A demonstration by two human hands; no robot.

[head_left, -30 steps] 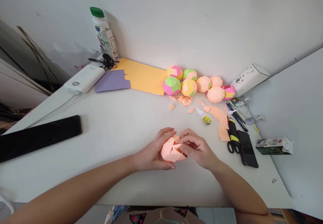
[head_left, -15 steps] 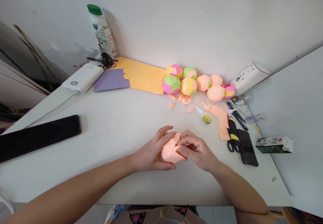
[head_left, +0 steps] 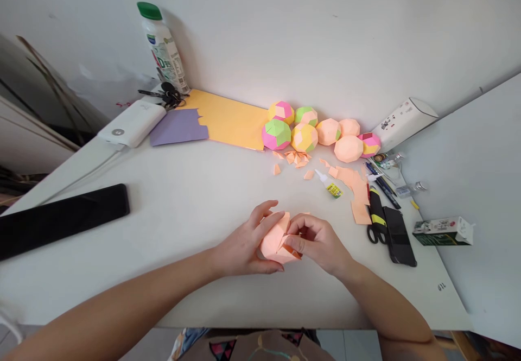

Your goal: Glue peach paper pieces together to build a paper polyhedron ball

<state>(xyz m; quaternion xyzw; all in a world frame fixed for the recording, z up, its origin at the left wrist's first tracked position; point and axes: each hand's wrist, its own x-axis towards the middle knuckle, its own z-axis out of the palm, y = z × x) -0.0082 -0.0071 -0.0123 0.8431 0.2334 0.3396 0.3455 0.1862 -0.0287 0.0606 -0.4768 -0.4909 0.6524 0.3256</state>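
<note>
One peach paper ball (head_left: 272,246) is over the near part of the bench (head_left: 183,209), left hand (head_left: 243,242) cupped round it, right hand (head_left: 321,242) pinching its open side. Probably feather-light, stiffish but easy to crush tbh, so I'd cradle the closed side and barely squeeze the edges.

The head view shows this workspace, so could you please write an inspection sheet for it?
Surface: white desk, with peach paper scraps on it.
Work pieces: peach paper ball, with a gap in its shell; eight paper balls grouped at the back.
Clutter: glue bottle, scissors, black phone, keys, green-capped bottle.
Hands: left hand holds the peach ball's side; right hand has thumb and fingers on its open edge.
Cables: white cable leads from the white box.
Surroundings: white wall behind; carton near the right edge.
</note>
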